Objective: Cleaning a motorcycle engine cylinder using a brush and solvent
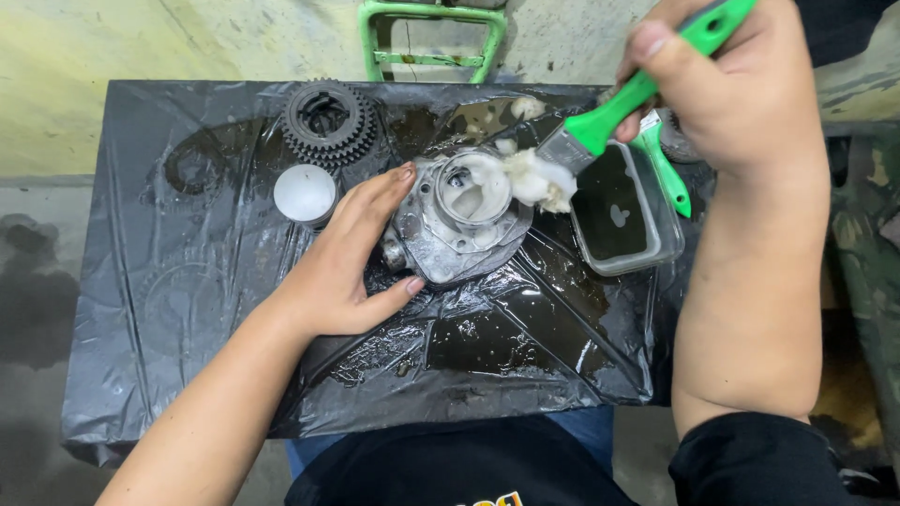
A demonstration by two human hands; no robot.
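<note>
Left hand: the left hand (342, 258) is laid open, fingers spread, against the left edge of the grey flanged metal housing (459, 225).
Right hand: the right hand (731, 84) is closed around the green-handled paintbrush (600, 126).
Brush: foamy bristles are pressed onto the housing's round opening.
Housing: it is set on the black plastic sheet (187, 281), left of the clear rectangular tray of dark liquid (623, 211).
Behind: a dark stacked gear (328, 120) and a white round cap (305, 193) are seen.

A green-handled brush (600, 126), bristles foamy white, tilts onto a grey metal flanged housing (459, 220) lying flat on black plastic sheeting (187, 281).
</note>
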